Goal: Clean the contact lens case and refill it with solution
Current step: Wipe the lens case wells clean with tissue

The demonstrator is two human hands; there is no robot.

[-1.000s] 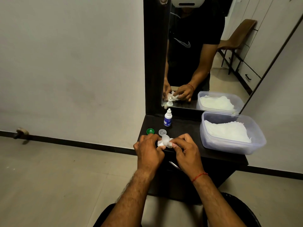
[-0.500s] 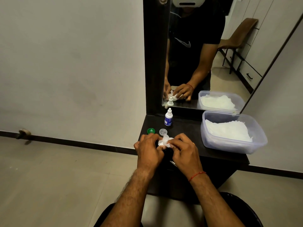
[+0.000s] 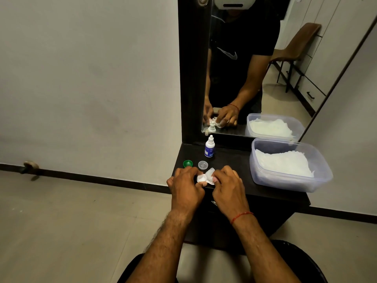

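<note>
Holding lens case point(image 3: 202, 178) over front edge of dark dresser top point(image 3: 230, 160), long axis left-right, one well facing up. Curled fingers of left hand point(image 3: 186, 186) pinch case; right hand point(image 3: 227, 186) pinches white tissue point(image 3: 210, 172) against it. Two loose caps: green cap point(image 3: 187, 163), clear cap point(image 3: 203, 165). One bottle point(image 3: 209, 147), one tub point(image 3: 285, 182). Mirror point(image 3: 255, 88) behind, pale floor point(image 3: 61, 221).

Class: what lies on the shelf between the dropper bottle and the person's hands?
A clear round cap lies there, as the head view shows.
</note>
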